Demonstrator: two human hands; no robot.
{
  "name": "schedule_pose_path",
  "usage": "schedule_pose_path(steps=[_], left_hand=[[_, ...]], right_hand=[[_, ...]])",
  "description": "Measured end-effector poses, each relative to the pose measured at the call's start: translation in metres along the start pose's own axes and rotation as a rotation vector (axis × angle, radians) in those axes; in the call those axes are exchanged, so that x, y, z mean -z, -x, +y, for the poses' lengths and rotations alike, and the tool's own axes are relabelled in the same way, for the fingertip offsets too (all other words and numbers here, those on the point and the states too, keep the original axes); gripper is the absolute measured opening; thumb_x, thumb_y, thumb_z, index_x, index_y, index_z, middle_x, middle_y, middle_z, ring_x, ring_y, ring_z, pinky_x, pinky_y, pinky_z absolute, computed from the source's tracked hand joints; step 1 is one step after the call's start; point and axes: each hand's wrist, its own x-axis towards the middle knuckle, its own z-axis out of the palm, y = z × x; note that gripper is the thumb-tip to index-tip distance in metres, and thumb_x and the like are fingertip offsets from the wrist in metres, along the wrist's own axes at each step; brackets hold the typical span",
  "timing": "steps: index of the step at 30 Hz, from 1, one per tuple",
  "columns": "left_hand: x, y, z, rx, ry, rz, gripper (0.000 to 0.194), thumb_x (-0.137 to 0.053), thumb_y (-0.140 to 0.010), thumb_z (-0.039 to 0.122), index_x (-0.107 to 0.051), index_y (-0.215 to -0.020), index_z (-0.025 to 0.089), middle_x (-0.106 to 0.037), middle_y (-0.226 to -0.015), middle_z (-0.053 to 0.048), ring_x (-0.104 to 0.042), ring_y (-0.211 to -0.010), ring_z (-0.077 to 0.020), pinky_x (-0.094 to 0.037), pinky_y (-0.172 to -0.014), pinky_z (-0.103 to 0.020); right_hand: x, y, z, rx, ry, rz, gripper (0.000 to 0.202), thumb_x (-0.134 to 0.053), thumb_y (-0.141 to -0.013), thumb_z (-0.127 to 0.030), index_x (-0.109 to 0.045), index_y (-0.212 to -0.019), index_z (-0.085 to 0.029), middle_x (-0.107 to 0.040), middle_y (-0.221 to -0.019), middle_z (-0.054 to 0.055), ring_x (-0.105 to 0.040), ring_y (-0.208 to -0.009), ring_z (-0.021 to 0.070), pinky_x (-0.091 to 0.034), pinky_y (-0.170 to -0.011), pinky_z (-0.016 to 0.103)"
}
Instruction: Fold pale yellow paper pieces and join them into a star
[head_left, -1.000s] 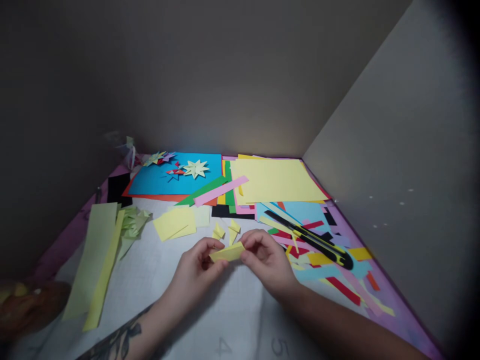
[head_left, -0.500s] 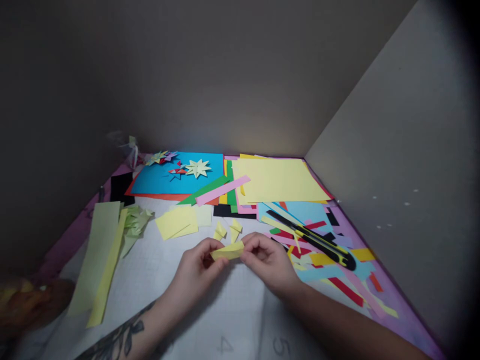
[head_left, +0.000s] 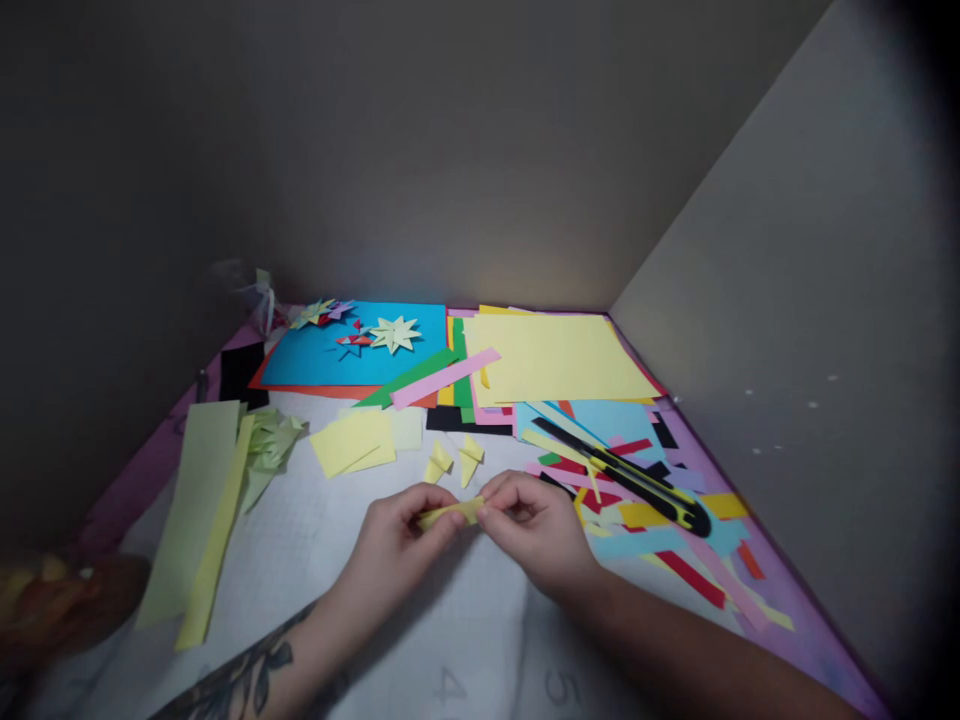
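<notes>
A small folded piece of yellow paper (head_left: 471, 510) is pinched between my two hands, low over the white sheet. My left hand (head_left: 409, 525) grips its left end, with the thumb along the near side. At the other end, my right hand (head_left: 529, 520) holds it between thumb and bent fingers. Just beyond my fingers lie two little folded yellow pieces, one on the left (head_left: 438, 463) and one on the right (head_left: 471, 460). Further left rest flat yellow paper squares (head_left: 352, 443). My fingers hide part of the held paper.
A utility knife (head_left: 645, 485) lies on colored paper scraps at right. Behind are a cream paper stack (head_left: 559, 358) and a blue sheet (head_left: 322, 365) bearing folded paper stars (head_left: 395, 335). Pale strips (head_left: 196, 500) and crumpled paper (head_left: 271, 445) lie left. Walls stand behind and right.
The held yellow paper looks narrower now, and my fingers cover more of it. My left fingers have shifted slightly right along it. Everything on the table stays in place.
</notes>
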Motion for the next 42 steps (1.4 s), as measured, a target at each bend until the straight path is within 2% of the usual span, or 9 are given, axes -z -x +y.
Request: schedule_pose_path(steps=[14,23,32,42], left_hand=[[-0.002,0.000,-0.004,0.014,-0.059,-0.043,0.023,-0.056,-0.082,0.036,-0.066,-0.078,0.015,-0.061,-0.067,-0.001,-0.048,-0.060,-0.0120,-0.036,-0.055,-0.022],[-0.001,0.004,0.000,0.004,-0.105,-0.069,0.028,-0.052,-0.084,0.036,-0.062,-0.069,0.014,-0.053,-0.061,0.000,-0.041,-0.057,-0.0108,-0.031,-0.052,-0.022],[-0.004,0.002,0.001,0.108,0.048,-0.087,0.029,-0.055,-0.080,0.038,-0.058,-0.065,0.014,-0.046,-0.059,0.002,-0.038,-0.057,-0.0101,-0.029,-0.052,-0.022],[-0.004,0.000,-0.004,0.134,0.170,-0.097,0.032,-0.056,-0.080,0.042,-0.061,-0.069,0.013,-0.048,-0.061,0.001,-0.038,-0.058,-0.0104,-0.028,-0.054,-0.023]], right_hand=[[-0.001,0.000,0.004,-0.074,-0.026,0.018,0.015,-0.062,-0.068,-0.017,-0.052,-0.058,-0.018,-0.061,-0.069,0.003,-0.058,-0.065,0.0151,-0.047,-0.060,0.027],[-0.003,-0.001,0.002,-0.116,-0.061,0.031,0.014,-0.062,-0.069,-0.019,-0.049,-0.063,-0.019,-0.059,-0.070,0.001,-0.057,-0.065,0.0139,-0.047,-0.060,0.025],[-0.002,0.001,0.001,-0.117,-0.071,-0.004,0.011,-0.063,-0.074,-0.022,-0.053,-0.072,-0.019,-0.056,-0.069,-0.001,-0.055,-0.065,0.0124,-0.046,-0.060,0.024],[0.001,0.004,0.011,-0.001,-0.057,-0.037,0.008,-0.061,-0.079,-0.020,-0.057,-0.086,-0.021,-0.059,-0.087,0.003,-0.058,-0.081,0.0160,-0.048,-0.071,0.028]])
